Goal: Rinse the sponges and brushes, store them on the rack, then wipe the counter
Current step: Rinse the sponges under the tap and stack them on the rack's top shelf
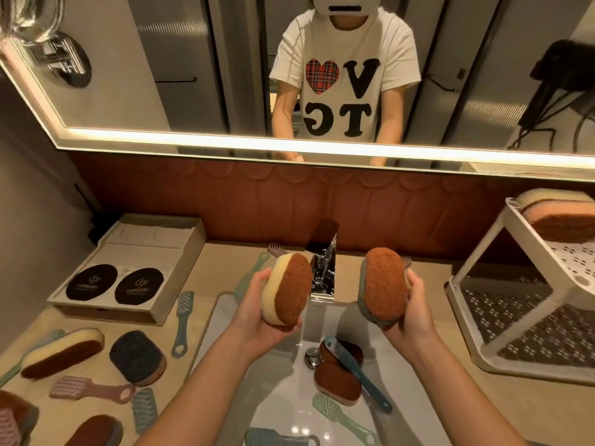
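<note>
A wide mirror [193,59] runs across the back wall, with a warm light strip [225,141] glowing along its lower edge. Below it lies a reddish-brown backsplash [225,201] with an embossed scalloped pattern. A plain grey wall [29,188] closes the left side. The pale beige desk [222,252] holds a white sink [283,410], set in under a chrome faucet [323,272]. The mirror reflects frosted panels [174,59] with dark frames.

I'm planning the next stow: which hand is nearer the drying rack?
Right. The right hand, holding a sponge, is left of the rack; the left hand is farther left, beyond the tap.
</note>
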Action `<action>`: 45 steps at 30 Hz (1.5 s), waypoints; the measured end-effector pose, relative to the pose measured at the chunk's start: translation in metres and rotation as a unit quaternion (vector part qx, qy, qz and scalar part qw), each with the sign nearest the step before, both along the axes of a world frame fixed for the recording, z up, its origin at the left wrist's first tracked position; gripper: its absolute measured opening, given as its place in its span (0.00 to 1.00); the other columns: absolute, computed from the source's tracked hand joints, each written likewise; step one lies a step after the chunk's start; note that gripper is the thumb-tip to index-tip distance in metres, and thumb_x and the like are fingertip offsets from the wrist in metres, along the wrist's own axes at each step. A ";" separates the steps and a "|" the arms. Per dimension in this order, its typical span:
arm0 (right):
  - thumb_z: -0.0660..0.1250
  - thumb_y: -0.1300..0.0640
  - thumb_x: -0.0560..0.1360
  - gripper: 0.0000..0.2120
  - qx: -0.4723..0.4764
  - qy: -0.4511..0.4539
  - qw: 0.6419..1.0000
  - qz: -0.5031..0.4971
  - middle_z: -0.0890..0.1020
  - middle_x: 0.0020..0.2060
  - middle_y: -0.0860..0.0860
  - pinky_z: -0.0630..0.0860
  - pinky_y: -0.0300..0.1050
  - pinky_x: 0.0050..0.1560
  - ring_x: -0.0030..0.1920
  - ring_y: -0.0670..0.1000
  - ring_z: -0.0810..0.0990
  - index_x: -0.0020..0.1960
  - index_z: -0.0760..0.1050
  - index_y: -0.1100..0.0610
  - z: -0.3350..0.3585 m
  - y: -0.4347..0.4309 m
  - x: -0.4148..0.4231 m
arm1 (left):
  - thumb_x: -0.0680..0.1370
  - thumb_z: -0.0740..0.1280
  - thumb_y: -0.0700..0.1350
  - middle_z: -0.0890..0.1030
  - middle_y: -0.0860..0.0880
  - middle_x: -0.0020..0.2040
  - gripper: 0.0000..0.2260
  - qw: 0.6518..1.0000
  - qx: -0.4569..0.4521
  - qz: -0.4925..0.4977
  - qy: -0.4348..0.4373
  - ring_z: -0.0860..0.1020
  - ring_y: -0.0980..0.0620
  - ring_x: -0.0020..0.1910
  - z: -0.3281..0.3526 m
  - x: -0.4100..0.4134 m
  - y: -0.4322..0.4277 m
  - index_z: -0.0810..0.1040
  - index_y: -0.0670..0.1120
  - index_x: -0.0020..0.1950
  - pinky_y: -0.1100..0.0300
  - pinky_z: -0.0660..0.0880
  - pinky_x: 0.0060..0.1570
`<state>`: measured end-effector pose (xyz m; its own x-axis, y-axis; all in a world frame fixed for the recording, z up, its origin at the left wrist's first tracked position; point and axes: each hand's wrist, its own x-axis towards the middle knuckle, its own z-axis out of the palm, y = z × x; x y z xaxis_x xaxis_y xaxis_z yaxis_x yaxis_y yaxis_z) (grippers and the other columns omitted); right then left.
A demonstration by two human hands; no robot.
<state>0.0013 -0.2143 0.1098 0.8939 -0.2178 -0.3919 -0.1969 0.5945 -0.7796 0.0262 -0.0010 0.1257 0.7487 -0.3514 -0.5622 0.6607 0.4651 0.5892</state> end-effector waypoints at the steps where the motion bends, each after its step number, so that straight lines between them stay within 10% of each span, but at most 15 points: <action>1: 0.47 0.40 0.79 0.24 -0.015 0.000 1.000 0.007 0.79 0.50 0.56 0.76 0.49 0.45 0.51 0.54 0.78 0.59 0.74 0.53 0.005 0.004 -0.006 | 0.76 0.59 0.57 0.77 0.41 0.44 0.19 1.000 0.003 -0.002 0.000 0.74 0.47 0.41 0.000 -0.006 -0.006 0.77 0.43 0.53 0.57 0.72 0.36; 7: 0.58 0.49 0.78 0.07 -0.085 -0.013 0.996 0.039 0.76 0.55 0.55 0.75 0.47 0.40 0.53 0.54 0.77 0.55 0.69 0.47 0.014 0.030 -0.021 | 0.77 0.60 0.52 0.79 0.42 0.42 0.14 0.999 -0.045 0.014 0.005 0.77 0.48 0.40 0.001 -0.026 -0.031 0.76 0.43 0.53 0.56 0.74 0.38; 24: 0.57 0.49 0.79 0.10 -0.137 -0.035 0.989 0.041 0.81 0.52 0.54 0.76 0.57 0.58 0.54 0.54 0.80 0.51 0.76 0.49 0.014 0.060 -0.040 | 0.70 0.64 0.52 0.82 0.41 0.50 0.23 0.993 -0.089 -0.062 -0.046 0.79 0.45 0.49 -0.002 -0.050 -0.042 0.76 0.45 0.62 0.53 0.77 0.45; 32: 0.58 0.50 0.79 0.13 -0.262 -0.057 0.961 0.071 0.75 0.58 0.51 0.75 0.40 0.47 0.55 0.45 0.75 0.62 0.69 0.50 0.018 0.041 -0.043 | 0.68 0.69 0.45 0.80 0.41 0.54 0.22 0.986 0.013 -0.117 -0.120 0.80 0.45 0.51 0.002 -0.044 -0.029 0.73 0.45 0.62 0.51 0.80 0.45; 41: 0.63 0.45 0.75 0.26 -0.395 -0.087 0.852 0.333 0.70 0.54 0.38 0.80 0.40 0.46 0.51 0.44 0.77 0.69 0.55 0.34 0.055 0.022 -0.031 | 0.65 0.71 0.48 0.79 0.48 0.56 0.24 0.838 0.280 -0.319 -0.344 0.80 0.51 0.52 0.031 -0.022 -0.009 0.74 0.54 0.61 0.61 0.77 0.44; 45: 0.64 0.46 0.75 0.13 -0.370 -0.095 0.867 0.320 0.75 0.50 0.48 0.81 0.47 0.39 0.46 0.49 0.81 0.58 0.68 0.39 0.053 0.028 -0.032 | 0.62 0.72 0.55 0.76 0.49 0.58 0.27 0.828 0.300 -0.316 -0.352 0.78 0.51 0.54 0.039 -0.018 -0.007 0.73 0.54 0.60 0.60 0.78 0.45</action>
